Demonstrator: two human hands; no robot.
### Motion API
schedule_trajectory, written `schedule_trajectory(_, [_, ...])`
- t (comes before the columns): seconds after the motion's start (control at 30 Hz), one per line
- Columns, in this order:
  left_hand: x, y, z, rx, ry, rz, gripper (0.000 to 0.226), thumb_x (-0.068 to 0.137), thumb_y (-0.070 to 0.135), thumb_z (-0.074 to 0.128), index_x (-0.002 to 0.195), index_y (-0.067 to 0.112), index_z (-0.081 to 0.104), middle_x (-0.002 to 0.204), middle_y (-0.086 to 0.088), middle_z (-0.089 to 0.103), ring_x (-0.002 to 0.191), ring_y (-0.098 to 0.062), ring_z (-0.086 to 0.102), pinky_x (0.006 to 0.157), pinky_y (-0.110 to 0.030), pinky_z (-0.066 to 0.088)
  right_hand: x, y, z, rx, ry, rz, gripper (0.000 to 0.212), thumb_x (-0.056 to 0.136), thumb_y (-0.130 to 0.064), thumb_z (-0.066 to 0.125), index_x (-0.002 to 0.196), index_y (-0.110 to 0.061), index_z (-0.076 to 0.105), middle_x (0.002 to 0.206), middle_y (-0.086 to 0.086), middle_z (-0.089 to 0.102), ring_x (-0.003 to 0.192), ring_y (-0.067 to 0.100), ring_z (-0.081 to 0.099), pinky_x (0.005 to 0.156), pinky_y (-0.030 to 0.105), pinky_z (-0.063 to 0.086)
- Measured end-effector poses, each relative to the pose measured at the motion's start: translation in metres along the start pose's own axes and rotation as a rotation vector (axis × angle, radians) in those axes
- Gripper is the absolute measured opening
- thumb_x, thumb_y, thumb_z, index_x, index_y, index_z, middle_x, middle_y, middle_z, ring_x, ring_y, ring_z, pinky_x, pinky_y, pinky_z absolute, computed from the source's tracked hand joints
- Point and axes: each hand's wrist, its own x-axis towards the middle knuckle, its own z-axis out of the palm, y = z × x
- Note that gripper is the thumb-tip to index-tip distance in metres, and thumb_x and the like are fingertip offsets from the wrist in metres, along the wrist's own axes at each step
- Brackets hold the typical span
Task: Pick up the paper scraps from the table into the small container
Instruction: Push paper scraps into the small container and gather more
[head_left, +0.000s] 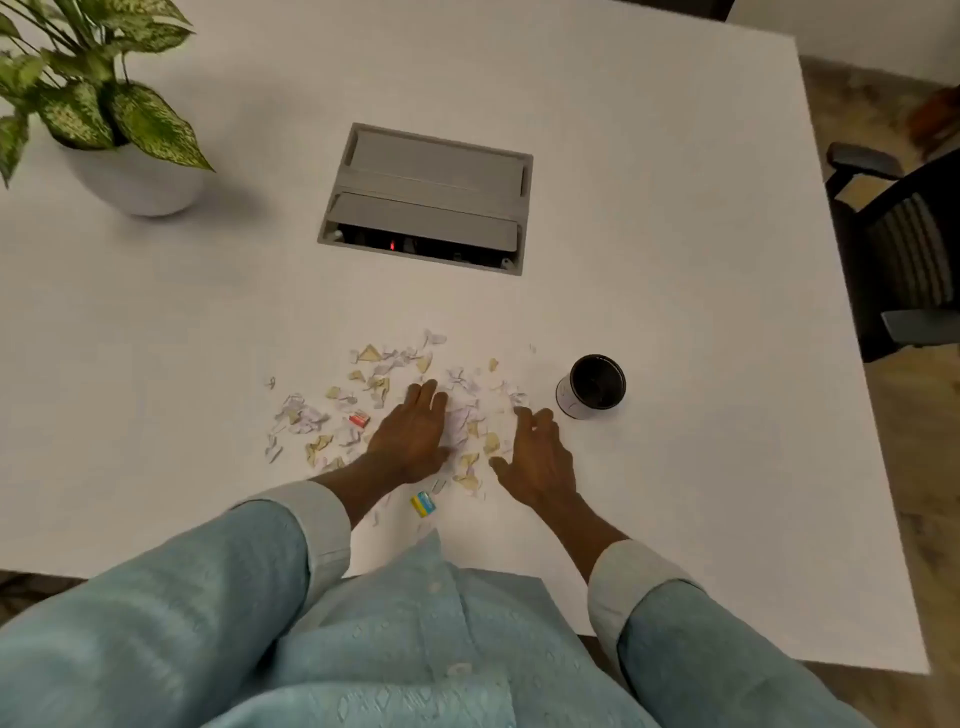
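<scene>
Several white and tan paper scraps (387, 371) lie scattered across the white table (156, 322) in front of me. A small round container (592, 387), dark inside with a pale wall, stands upright to the right of the scraps. My left hand (413, 436) lies flat, palm down, on the middle of the pile with its fingers together. My right hand (540, 457) rests palm down beside it, fingers spread, just left of the container. A strip of scraps (475, 431) shows between the two hands. Neither hand holds anything I can see.
A red-and-white bit (359, 418) lies left of my left hand, and a yellow-blue bit (423, 504) sits near the front edge. A grey cable hatch (426, 192) is set into the table behind the scraps. A potted plant (104, 119) stands far left; a dark chair (904, 249) stands off the right edge.
</scene>
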Motion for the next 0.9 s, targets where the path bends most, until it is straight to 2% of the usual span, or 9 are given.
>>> schedule_trajectory(0.17, [0.020, 0.013, 0.013, -0.007, -0.119, -0.016, 0.110, 0.087, 0.049, 0.077, 0.161, 0.007, 0.006, 0.172, -0.015, -0.005, 0.157, -0.038, 0.007, 0.115, -0.050, 0.043, 0.010, 0.020, 0.010, 0.038, -0.096, 0.098, 0.111, 0.083, -0.052, 0.077, 0.159, -0.019, 0.003, 0.156, 0.016, 0.019, 0.133, 0.034, 0.045, 0.096, 0.041, 0.053])
schedule_trajectory(0.23, [0.031, 0.015, 0.019, -0.002, -0.124, -0.016, 0.114, 0.087, 0.045, 0.078, 0.162, 0.009, 0.001, 0.172, -0.014, -0.011, 0.158, -0.038, 0.004, 0.119, -0.049, 0.039, 0.018, 0.022, 0.012, 0.068, -0.103, 0.102, 0.116, 0.082, -0.053, 0.078, 0.160, -0.022, -0.001, 0.159, 0.015, 0.014, 0.136, 0.034, 0.044, 0.100, 0.040, 0.052])
schedule_trajectory(0.33, [0.044, 0.015, 0.024, 0.020, -0.124, 0.008, 0.112, 0.088, 0.039, 0.079, 0.163, 0.011, 0.001, 0.172, -0.015, -0.008, 0.158, -0.037, 0.008, 0.120, -0.046, 0.039, 0.031, 0.023, 0.016, 0.119, -0.103, 0.099, 0.114, 0.082, -0.049, 0.079, 0.160, -0.025, -0.001, 0.162, 0.014, 0.010, 0.141, 0.035, 0.041, 0.103, 0.041, 0.051])
schedule_trajectory(0.43, [0.053, 0.015, 0.026, 0.055, -0.129, 0.046, 0.106, 0.089, 0.033, 0.078, 0.163, 0.013, 0.005, 0.171, -0.017, -0.002, 0.157, -0.037, 0.015, 0.118, -0.045, 0.041, 0.043, 0.019, 0.018, 0.105, -0.083, 0.068, 0.107, 0.085, -0.048, 0.077, 0.161, -0.025, 0.005, 0.163, 0.014, 0.010, 0.144, 0.034, 0.037, 0.103, 0.041, 0.050])
schedule_trajectory(0.53, [0.060, 0.013, 0.026, 0.046, -0.134, 0.092, 0.096, 0.088, 0.023, 0.079, 0.161, 0.016, 0.017, 0.168, -0.019, 0.009, 0.152, -0.036, 0.024, 0.108, -0.043, 0.051, 0.057, 0.014, 0.017, 0.112, -0.069, 0.008, 0.096, 0.086, -0.040, 0.077, 0.159, -0.026, 0.017, 0.160, 0.011, 0.016, 0.142, 0.032, 0.038, 0.101, 0.041, 0.052])
schedule_trajectory(0.63, [0.060, 0.014, 0.028, 0.062, -0.117, 0.149, 0.064, 0.090, 0.010, 0.070, 0.146, 0.014, 0.041, 0.159, -0.017, 0.027, 0.140, -0.033, 0.037, 0.089, -0.039, 0.059, 0.066, 0.008, 0.015, 0.076, -0.088, -0.062, 0.072, 0.088, -0.032, 0.077, 0.148, -0.023, 0.038, 0.152, 0.009, 0.028, 0.136, 0.028, 0.043, 0.098, 0.038, 0.054])
schedule_trajectory(0.7, [0.056, 0.014, 0.030, 0.059, -0.083, 0.151, 0.040, 0.094, 0.006, 0.063, 0.131, 0.011, 0.052, 0.148, -0.016, 0.039, 0.127, -0.029, 0.045, 0.080, -0.035, 0.056, 0.069, 0.005, 0.017, 0.020, -0.086, -0.088, 0.058, 0.090, -0.028, 0.075, 0.140, -0.020, 0.047, 0.148, 0.010, 0.035, 0.132, 0.027, 0.045, 0.094, 0.036, 0.054])
schedule_trajectory(0.77, [0.051, 0.014, 0.032, 0.062, -0.059, 0.162, 0.025, 0.097, 0.004, 0.056, 0.123, 0.008, 0.057, 0.136, -0.014, 0.048, 0.116, -0.026, 0.048, 0.080, -0.033, 0.051, 0.068, 0.001, 0.019, -0.016, -0.080, -0.099, 0.047, 0.094, -0.021, 0.070, 0.137, -0.017, 0.050, 0.146, 0.010, 0.040, 0.129, 0.026, 0.047, 0.093, 0.035, 0.053])
schedule_trajectory(0.9, [0.042, 0.006, 0.033, 0.034, -0.066, 0.175, 0.023, 0.097, 0.001, 0.050, 0.114, 0.010, 0.062, 0.124, -0.009, 0.054, 0.113, -0.024, 0.048, 0.088, -0.034, 0.046, 0.061, -0.003, 0.025, -0.019, -0.051, -0.130, 0.028, 0.097, -0.008, 0.062, 0.124, -0.014, 0.059, 0.131, 0.008, 0.052, 0.117, 0.025, 0.054, 0.091, 0.033, 0.051])
